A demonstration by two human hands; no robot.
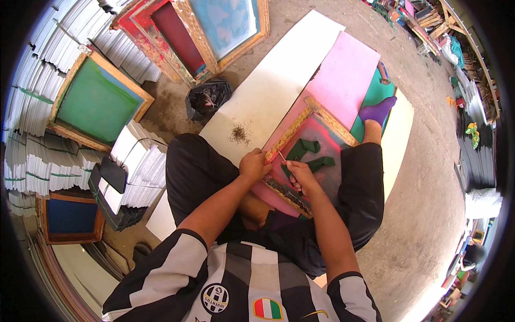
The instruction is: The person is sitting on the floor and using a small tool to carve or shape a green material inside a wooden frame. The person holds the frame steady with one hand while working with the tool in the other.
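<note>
A wooden screen-printing frame (288, 129) with pink-stained mesh lies tilted across my lap and the boards in front of me. My left hand (255, 166) is closed around the frame's left rail. In my right hand (302, 178) is a thin-shafted tool (281, 156) like a screwdriver, its tip at the inner edge of that same rail; my fingers hide its handle. Dark green cloth strips (303, 149) lie on the mesh, just beyond my right hand. A small heap of bent staples or metal bits (240, 133) sits on the white board, left of the frame.
Under the frame lie white (284, 70), pink (348, 64) and green (370, 99) boards. A black plastic bag (209, 99) stands beyond my left knee. More framed screens (99, 102) and stacked sheets (142, 166) fill the left side. Concrete floor (429, 139) stretches to the right.
</note>
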